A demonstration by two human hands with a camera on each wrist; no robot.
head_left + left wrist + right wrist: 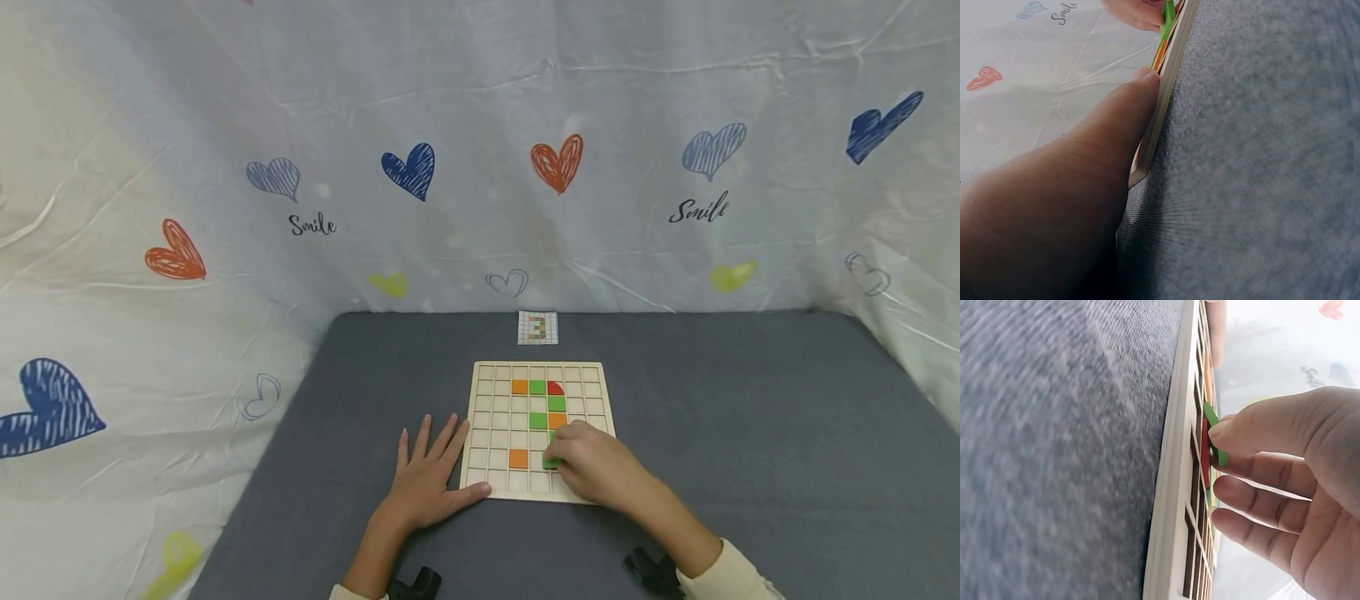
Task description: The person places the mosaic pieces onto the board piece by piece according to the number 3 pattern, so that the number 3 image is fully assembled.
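Observation:
A wooden grid board (498, 485) lies on the table, with orange, green and red tiles in some of its cells. My right hand (603, 467) is over the lower middle of the board. Between thumb and forefinger it pinches a green square tile (1212, 434), tilted on edge beside a red tile (1205, 453) in the right wrist view. My left hand (427, 487) lies at the board's left side with fingers spread straight. Its thumb (1138, 94) rests on the near edge of the board. An orange tile (518, 459) sits alone to the left of the pinched tile.
Behind the board lies a small pattern card (537, 327) with a coloured grid figure. Grey cloth (720, 417) covers the table. A white curtain (480, 100) printed with hearts hangs at the back and left.

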